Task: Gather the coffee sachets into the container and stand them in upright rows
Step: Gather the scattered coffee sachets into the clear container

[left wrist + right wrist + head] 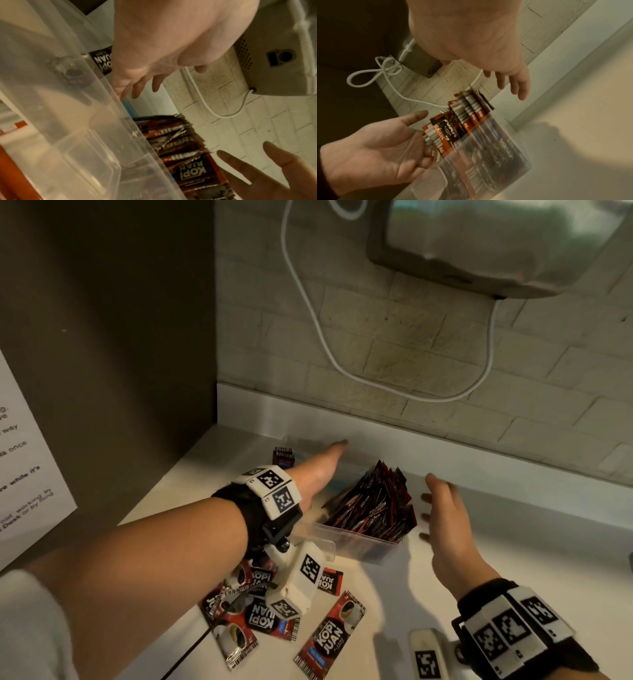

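Note:
A clear plastic container (356, 546) stands on the white counter, packed with red-and-black coffee sachets (373, 501) on end, leaning slightly. My left hand (325, 469) reaches along its left side, fingers straight, holding nothing. My right hand (442, 508) hovers just right of it, fingers spread, empty. In the right wrist view the left hand's (376, 155) palm faces the sachets (462, 121) from the side opposite the right hand (510, 81). Several loose sachets (329, 635) lie flat on the counter under my left wrist. One more sachet (283, 457) lies behind the left hand.
A tiled wall (411, 354) with a low white ledge (479, 460) runs behind the container. A grey wall unit (496, 244) hangs above, its white cable (318, 337) looping down. A dark panel (102, 337) with a paper notice (24, 457) closes the left side.

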`<act>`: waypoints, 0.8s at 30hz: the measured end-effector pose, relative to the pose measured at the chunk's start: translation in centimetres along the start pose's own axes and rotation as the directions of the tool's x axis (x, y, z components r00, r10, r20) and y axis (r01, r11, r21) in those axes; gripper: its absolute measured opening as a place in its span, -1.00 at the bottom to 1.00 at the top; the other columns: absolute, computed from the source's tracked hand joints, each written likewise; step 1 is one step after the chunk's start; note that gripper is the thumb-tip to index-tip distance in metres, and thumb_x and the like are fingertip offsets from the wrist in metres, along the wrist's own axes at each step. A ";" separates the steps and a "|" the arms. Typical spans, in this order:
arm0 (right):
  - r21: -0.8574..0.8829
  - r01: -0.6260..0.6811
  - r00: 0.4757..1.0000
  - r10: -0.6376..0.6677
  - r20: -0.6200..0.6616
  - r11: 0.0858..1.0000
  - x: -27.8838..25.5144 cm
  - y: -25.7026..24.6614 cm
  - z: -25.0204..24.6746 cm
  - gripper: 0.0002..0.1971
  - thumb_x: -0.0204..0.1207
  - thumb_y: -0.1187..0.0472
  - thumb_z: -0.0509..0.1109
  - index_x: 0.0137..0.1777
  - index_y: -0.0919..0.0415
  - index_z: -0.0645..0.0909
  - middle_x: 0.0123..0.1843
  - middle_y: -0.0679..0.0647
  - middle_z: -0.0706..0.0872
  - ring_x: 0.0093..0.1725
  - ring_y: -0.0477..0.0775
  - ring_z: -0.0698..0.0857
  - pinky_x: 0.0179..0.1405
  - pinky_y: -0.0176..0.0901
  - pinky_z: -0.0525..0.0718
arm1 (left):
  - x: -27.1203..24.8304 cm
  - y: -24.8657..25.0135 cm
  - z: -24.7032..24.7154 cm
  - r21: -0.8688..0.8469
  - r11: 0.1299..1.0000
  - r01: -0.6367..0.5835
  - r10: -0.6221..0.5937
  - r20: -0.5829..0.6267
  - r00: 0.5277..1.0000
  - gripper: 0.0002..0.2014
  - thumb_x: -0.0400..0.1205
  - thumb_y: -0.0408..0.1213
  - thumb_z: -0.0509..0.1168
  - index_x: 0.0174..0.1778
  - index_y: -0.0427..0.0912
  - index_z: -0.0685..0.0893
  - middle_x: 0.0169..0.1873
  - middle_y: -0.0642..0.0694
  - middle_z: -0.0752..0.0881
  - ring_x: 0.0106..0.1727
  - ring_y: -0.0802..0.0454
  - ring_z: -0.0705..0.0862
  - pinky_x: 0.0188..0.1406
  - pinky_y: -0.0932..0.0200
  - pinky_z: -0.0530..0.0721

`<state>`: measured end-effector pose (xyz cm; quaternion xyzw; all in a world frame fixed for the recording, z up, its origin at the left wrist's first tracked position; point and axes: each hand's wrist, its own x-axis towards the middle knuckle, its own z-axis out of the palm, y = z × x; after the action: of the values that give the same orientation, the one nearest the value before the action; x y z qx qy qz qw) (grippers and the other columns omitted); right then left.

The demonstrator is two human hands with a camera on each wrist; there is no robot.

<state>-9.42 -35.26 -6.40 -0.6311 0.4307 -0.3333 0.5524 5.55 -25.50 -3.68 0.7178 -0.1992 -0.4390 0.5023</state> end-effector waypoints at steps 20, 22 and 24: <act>-0.567 0.787 0.450 0.402 0.798 0.244 -9.3 3.3 2.5 -0.08 0.56 -0.12 0.33 0.51 -0.52 -0.41 0.66 -0.13 -0.49 0.66 0.30 -0.35 0.58 0.46 0.05 | -9.2 -12.3 -10.1 0.878 0.455 -0.145 -0.074 0.200 0.977 0.10 0.44 0.03 0.52 0.61 0.46 -0.24 0.63 0.24 -0.38 0.66 -0.08 -0.42 0.63 -0.23 -0.23; -0.593 0.775 0.472 0.421 0.774 0.220 -9.5 3.6 3.5 -0.17 0.63 -0.09 0.24 0.51 -0.53 -0.41 0.65 -0.12 -0.50 0.66 0.30 -0.33 0.58 0.42 0.11 | -8.6 -12.6 -9.6 0.913 0.367 -0.175 -0.087 0.221 0.971 -0.01 0.52 0.17 0.40 0.58 0.50 -0.28 0.63 0.14 -0.45 0.63 -0.15 -0.47 0.63 -0.25 -0.22; -0.597 0.781 0.479 0.437 0.761 0.184 -9.6 3.8 4.0 -0.23 0.67 -0.09 0.16 0.52 -0.52 -0.41 0.66 -0.10 -0.49 0.67 0.30 -0.32 0.59 0.39 0.12 | -8.4 -13.2 -9.2 0.939 0.290 -0.186 -0.097 0.222 0.970 -0.15 0.60 0.21 0.26 0.62 0.43 -0.22 0.66 0.05 -0.40 0.66 -0.17 -0.41 0.67 -0.21 -0.15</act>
<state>-10.36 -24.97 -10.26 -0.9437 0.1015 0.2992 0.0980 6.61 -8.87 -10.85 0.8113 -0.4994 -0.3013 -0.0398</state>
